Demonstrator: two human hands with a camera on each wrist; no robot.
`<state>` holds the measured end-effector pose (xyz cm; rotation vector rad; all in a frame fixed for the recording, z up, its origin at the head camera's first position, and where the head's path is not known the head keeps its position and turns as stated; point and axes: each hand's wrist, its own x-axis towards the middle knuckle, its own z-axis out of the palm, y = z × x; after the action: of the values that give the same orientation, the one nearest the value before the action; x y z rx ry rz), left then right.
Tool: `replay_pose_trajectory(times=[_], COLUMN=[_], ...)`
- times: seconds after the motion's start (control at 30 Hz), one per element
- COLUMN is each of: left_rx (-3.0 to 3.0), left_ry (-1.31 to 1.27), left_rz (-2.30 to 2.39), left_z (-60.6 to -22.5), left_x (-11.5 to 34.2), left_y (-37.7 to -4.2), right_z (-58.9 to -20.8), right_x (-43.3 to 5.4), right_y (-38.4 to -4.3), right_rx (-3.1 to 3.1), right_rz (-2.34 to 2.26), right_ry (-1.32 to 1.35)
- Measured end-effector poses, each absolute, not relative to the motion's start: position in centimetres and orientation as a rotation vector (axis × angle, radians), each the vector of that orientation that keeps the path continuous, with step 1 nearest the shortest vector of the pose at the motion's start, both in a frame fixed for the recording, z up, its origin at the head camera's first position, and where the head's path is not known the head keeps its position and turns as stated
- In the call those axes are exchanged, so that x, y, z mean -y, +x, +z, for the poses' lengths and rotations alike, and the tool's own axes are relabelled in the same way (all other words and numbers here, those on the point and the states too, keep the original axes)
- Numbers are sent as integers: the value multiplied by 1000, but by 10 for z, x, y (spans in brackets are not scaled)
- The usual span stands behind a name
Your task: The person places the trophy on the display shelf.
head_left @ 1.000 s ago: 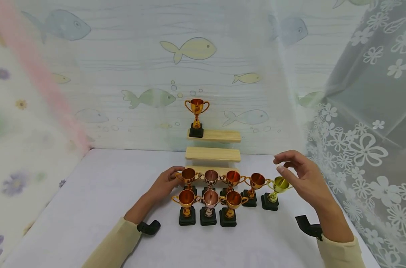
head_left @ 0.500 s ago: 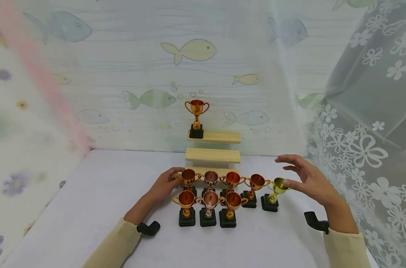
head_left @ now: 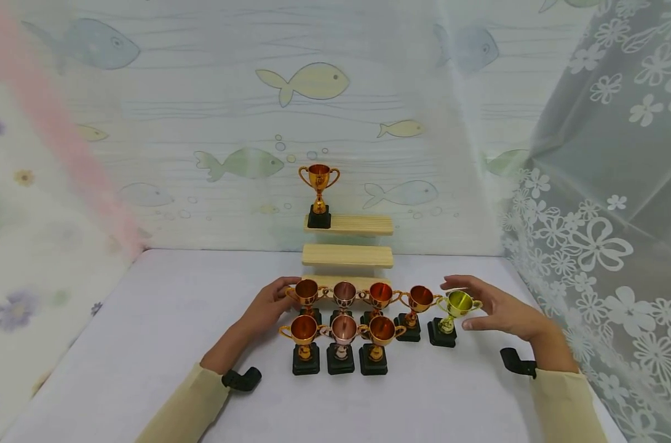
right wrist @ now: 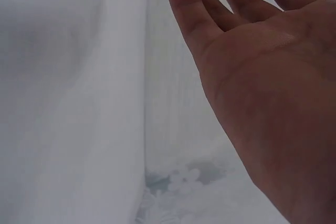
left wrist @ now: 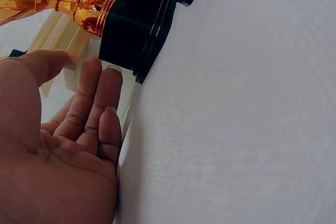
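Yellow-gold trophy (head_left: 457, 306) within reach of a spread right hand (head_left: 504, 314)

From my end, I see the trophy upright on the white table (head_left: 440, 394), at the right end of the far row. The right hand is spread wide, thumb and fingers well apart about the bowl's right side, gripping nothing; I cannot tell whether skin touches it. The left hand (head_left: 266, 307), fingers loosely bent and holding nothing, lies beside the far row's leftmost trophy (head_left: 306, 293); contact is unclear.

I judge the yellow-gold piece light and stiff, its shiny finish slippery, its thin handles the likeliest to snap. I'd pinch the narrow stem just under the bowl, or take the black base (head_left: 443, 335), minding the left handle, which comes close to the neighbouring orange-gold trophy (head_left: 420, 298).
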<state>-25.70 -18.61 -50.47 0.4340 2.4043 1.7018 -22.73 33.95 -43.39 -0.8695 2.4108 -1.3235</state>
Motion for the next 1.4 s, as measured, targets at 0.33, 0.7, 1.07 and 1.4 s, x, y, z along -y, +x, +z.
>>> replay_pose_trajectory(times=[0.33,0.7,1.07,1.4], left_rx=[-2384,-2401,-2409,-2403], left_ry=[437,455,426,414], left_rz=[1721,1703,1695,1706], left_z=[-506,-507,-502,-498], left_x=[187,186,183,184], left_y=[-257,-256,-254,-252], right_z=[-447,-456,-455,-443], right_x=[-335,-331,-331,-341], right_y=[-230,-230,-230,-227], right_rx=[-2330,-2269,-2317,-2347], right_rz=[-1326,-1393,-1359,-1403], right_ry=[-562,-627,-718,-762])
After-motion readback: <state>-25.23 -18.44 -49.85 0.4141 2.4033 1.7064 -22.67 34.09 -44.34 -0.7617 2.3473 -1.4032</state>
